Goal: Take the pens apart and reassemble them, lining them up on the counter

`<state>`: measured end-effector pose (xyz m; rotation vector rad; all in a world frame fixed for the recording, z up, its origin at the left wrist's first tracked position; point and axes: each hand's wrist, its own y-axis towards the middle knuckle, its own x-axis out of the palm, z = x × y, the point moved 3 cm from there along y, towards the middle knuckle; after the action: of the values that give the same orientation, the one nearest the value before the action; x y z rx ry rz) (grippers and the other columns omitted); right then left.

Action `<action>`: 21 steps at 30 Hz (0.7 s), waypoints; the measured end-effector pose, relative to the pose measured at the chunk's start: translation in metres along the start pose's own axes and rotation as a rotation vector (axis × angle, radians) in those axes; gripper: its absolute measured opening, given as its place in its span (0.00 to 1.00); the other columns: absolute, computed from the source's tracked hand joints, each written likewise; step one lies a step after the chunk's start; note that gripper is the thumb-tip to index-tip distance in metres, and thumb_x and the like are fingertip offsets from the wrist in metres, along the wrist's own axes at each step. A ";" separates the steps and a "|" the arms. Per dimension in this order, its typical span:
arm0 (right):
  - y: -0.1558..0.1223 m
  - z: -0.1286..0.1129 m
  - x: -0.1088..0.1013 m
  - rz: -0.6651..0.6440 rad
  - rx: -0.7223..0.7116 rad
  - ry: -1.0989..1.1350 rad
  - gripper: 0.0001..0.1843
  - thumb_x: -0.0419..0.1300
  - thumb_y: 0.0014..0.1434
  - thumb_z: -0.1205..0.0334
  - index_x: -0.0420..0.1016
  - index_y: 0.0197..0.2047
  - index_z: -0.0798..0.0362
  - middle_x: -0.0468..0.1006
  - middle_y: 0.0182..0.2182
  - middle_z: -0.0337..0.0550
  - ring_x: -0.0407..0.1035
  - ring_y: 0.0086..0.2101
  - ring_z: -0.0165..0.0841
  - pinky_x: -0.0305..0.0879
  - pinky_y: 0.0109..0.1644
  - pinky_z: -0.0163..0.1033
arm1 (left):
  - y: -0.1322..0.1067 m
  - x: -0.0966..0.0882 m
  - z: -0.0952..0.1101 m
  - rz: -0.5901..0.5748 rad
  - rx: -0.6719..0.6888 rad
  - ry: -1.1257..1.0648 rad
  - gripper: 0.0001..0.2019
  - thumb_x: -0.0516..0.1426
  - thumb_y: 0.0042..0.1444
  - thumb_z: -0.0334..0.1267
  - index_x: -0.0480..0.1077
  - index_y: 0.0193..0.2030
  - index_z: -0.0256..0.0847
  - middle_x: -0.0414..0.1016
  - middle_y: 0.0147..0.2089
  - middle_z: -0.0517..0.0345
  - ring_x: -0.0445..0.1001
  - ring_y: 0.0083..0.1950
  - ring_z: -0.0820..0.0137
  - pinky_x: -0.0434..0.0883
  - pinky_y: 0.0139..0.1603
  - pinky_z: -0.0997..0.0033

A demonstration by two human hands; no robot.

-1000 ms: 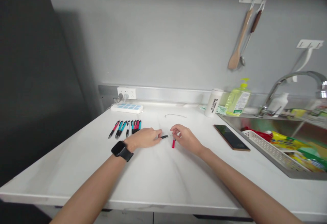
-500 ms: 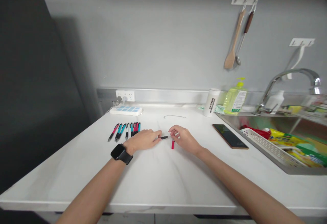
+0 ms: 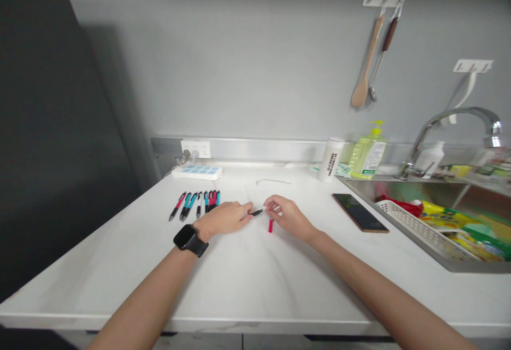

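My left hand (image 3: 229, 218), with a black watch on its wrist, pinches a short black pen part (image 3: 257, 212) between thumb and fingers. Its tip points toward my right hand (image 3: 290, 217), whose thumb and fingertips are pinched together close to that end. Whatever lies in this pinch is too small to make out. Just below the right fingers, a short red pen barrel (image 3: 270, 226) rests on the countertop. To the left of my left hand several pens (image 3: 194, 205) lie in a row, coloured red, blue and white with black grips.
A white power strip (image 3: 197, 172) sits behind the pens. A thin cord (image 3: 273, 181) lies farther back. On the right are a phone (image 3: 360, 213), a white canister (image 3: 331, 160), a yellow soap bottle (image 3: 369, 152) and a sink (image 3: 423, 257) holding a basket of packets.
The black pen part has tilted slightly, its tip a little higher. Both hands otherwise stay in nearly the same place.
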<state>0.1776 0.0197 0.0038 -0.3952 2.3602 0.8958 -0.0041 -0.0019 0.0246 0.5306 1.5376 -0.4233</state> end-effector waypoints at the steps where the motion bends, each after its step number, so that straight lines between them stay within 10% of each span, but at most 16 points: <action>1: 0.000 0.000 0.000 0.000 0.002 0.002 0.10 0.53 0.53 0.73 0.70 0.37 0.53 0.75 0.31 0.40 0.70 0.33 0.29 0.68 0.38 0.36 | 0.000 0.000 0.000 0.002 -0.001 -0.001 0.16 0.41 0.63 0.44 0.65 0.47 0.42 0.74 0.32 0.52 0.75 0.35 0.60 0.65 0.34 0.67; 21: -0.002 -0.011 -0.002 0.023 -0.040 0.046 0.06 0.55 0.56 0.68 0.69 0.39 0.52 0.75 0.36 0.42 0.72 0.35 0.29 0.70 0.38 0.36 | 0.001 -0.002 0.006 0.014 0.011 0.008 0.13 0.44 0.60 0.42 0.65 0.44 0.43 0.73 0.30 0.55 0.74 0.34 0.63 0.63 0.34 0.70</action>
<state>0.1754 0.0112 0.0109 -0.4096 2.3961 0.9553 0.0014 -0.0049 0.0261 0.5520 1.5394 -0.4192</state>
